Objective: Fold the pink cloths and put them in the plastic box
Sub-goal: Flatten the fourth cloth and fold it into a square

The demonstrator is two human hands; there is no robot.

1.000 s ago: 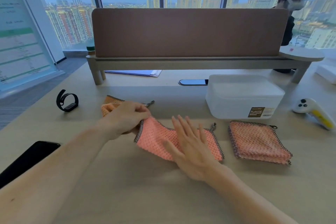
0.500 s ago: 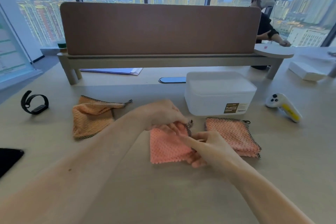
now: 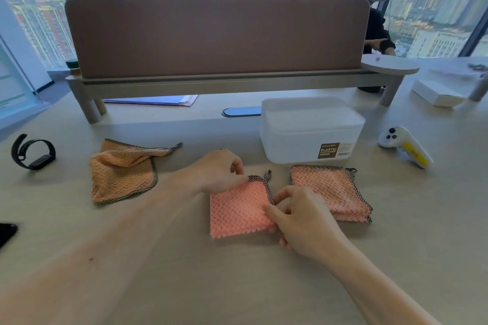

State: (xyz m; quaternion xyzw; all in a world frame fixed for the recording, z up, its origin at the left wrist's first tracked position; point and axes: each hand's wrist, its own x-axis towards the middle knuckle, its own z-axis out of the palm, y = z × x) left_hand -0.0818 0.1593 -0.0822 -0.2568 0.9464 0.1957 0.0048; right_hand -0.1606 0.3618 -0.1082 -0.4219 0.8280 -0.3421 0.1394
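A pink cloth lies folded into a small square at the middle of the desk. My left hand pinches its far corner by the checked hem. My right hand grips its right edge. To the right lies a second pink cloth, folded flat, untouched. Behind both stands the white plastic box with its lid on. An orange cloth sits crumpled and unfolded to the left.
A black wristband lies far left and a dark phone at the left edge. A white and yellow controller rests right of the box. A desk divider spans the back; a person stands beyond it.
The pink cloth went from a long half-fold under my flat right hand to a small square. Both hands now pinch its far right corner and edge.
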